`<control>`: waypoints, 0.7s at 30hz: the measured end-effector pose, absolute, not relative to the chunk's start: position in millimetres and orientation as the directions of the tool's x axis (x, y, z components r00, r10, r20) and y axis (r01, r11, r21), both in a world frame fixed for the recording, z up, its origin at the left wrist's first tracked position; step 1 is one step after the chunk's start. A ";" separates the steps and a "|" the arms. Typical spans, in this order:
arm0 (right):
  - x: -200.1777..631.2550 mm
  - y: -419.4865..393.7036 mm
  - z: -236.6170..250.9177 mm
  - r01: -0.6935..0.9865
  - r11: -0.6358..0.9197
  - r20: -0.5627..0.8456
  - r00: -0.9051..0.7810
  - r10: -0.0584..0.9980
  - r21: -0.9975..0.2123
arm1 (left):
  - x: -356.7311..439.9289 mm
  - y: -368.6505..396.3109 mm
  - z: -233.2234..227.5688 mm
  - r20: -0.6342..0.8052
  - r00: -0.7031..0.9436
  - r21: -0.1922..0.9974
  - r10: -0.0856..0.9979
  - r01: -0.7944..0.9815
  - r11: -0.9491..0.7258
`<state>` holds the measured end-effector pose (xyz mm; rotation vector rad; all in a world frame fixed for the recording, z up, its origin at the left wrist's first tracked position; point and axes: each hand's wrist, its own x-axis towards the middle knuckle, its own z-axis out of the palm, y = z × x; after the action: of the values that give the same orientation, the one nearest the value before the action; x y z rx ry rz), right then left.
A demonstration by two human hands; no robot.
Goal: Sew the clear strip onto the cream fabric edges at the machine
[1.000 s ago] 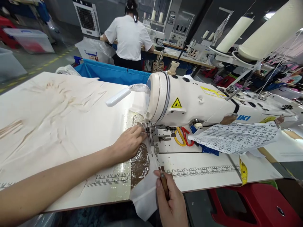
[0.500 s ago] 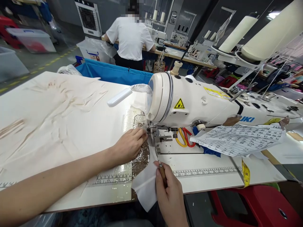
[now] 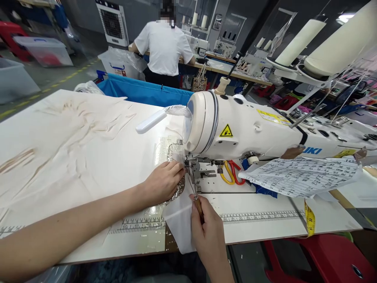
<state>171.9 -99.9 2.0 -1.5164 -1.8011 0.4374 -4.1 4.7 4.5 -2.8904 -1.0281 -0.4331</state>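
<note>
A white sewing machine (image 3: 232, 122) stands over the table, its needle area partly hidden by my fingers. My left hand (image 3: 165, 181) is closed at the left of the presser foot, fingertips gripping a thin white fabric piece (image 3: 179, 224). From the foot, that fabric runs down over the table's front edge. My right hand (image 3: 207, 228) is wrapped round the wooden handle of an awl (image 3: 198, 207). The awl's thin metal shaft points up toward the presser foot and lies over the fabric.
Pale crumpled fabric (image 3: 73, 133) covers the left of the table. Red-and-yellow-handled scissors (image 3: 229, 175), a handwritten sheet (image 3: 303, 177) and a tape measure (image 3: 309, 220) are at the right. A blue fabric bin (image 3: 144, 90) stands behind; beyond it sits a co-worker (image 3: 165, 49).
My right hand and the awl have moved slightly up and left, closer to the presser foot. The fabric's lower end has risen a little. My left hand stays beside the foot.
</note>
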 end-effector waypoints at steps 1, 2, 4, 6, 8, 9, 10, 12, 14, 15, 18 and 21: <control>171.5 -99.9 1.6 0.705 0.261 0.323 -0.048 0.945 -0.659 | -3.8 4.7 3.9 0.270 0.738 0.046 0.618 0.631 -0.774; 171.0 -100.2 1.5 0.708 0.275 0.335 -0.057 0.940 -0.651 | -3.6 4.7 3.0 0.270 0.736 0.043 0.621 0.635 -0.771; 169.7 -101.5 3.4 0.698 0.316 0.370 -0.079 0.926 -0.642 | -3.6 5.6 0.2 0.278 0.730 0.051 0.625 0.638 -0.768; 167.1 -103.1 8.8 0.659 0.390 0.425 -0.117 0.898 -0.643 | -3.2 7.2 -2.6 0.292 0.720 0.079 0.630 0.638 -0.766; 162.5 -104.8 17.5 0.609 0.480 0.491 -0.165 0.856 -0.632 | -1.3 9.1 -3.4 0.298 0.711 0.110 0.636 0.637 -0.763; 159.2 -105.8 22.6 0.589 0.519 0.517 -0.191 0.834 -0.620 | 0.5 10.0 -2.6 0.292 0.711 0.116 0.640 0.638 -0.761; 155.4 -107.0 27.6 0.567 0.556 0.540 -0.218 0.813 -0.608 | 2.8 10.8 -1.1 0.279 0.713 0.114 0.643 0.640 -0.760; 146.7 -110.1 35.3 0.520 0.628 0.584 -0.273 0.764 -0.579 | 8.5 12.1 3.5 0.233 0.715 0.087 0.659 0.660 -0.747; 138.7 -114.6 37.7 0.491 0.695 0.644 -0.305 0.702 -0.525 | 14.0 13.5 7.7 0.198 0.687 0.101 0.699 0.695 -0.712; 136.2 -117.1 36.7 0.491 0.714 0.669 -0.305 0.677 -0.499 | 16.0 14.7 8.9 0.196 0.660 0.128 0.725 0.716 -0.686; 139.0 -123.3 27.9 0.548 0.678 0.677 -0.250 0.692 -0.490 | 15.8 20.8 7.6 0.229 0.575 0.230 0.786 0.752 -0.618; 156.3 -122.6 18.0 0.677 0.503 0.544 -0.177 0.820 -0.537 | 6.9 30.2 2.1 0.267 0.541 0.312 0.798 0.735 -0.602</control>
<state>156.3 -122.6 18.0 -1.2353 -1.9169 0.2175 6.9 30.2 2.1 -2.8976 -1.4542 -0.6413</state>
